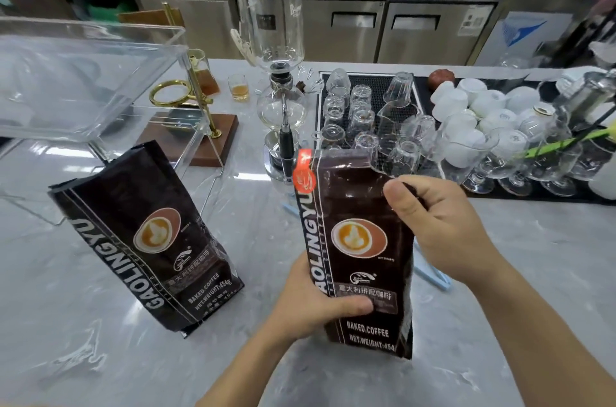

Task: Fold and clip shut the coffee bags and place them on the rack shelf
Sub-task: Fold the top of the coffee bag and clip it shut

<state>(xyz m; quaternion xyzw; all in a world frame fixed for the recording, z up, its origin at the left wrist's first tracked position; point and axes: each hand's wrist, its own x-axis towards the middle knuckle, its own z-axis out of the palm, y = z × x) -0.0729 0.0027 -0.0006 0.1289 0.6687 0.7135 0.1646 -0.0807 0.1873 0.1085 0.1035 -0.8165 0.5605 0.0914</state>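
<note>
A dark coffee bag [360,206] with a latte picture stands upright in front of me, its top unfolded. My left hand [310,303] grips its lower left side, thumb across the front. My right hand [433,223] grips the bag's upper right edge. A second, matching coffee bag [143,240] stands tilted on the marble counter to the left, untouched, its top also open. Light blue clips lie on the counter, one [433,276] partly hidden behind the held bag and my right hand, another end [288,208] peeking out at the bag's left. A clear acrylic rack shelf [100,100] stands at the far left.
A glass siphon brewer [276,73] stands just behind the held bag. Upturned glasses on a black mat [366,116], white cups [473,113] and stemmed glasses [520,166] fill the right side. A brass dripper stand on a wooden base [196,126] sits behind the rack.
</note>
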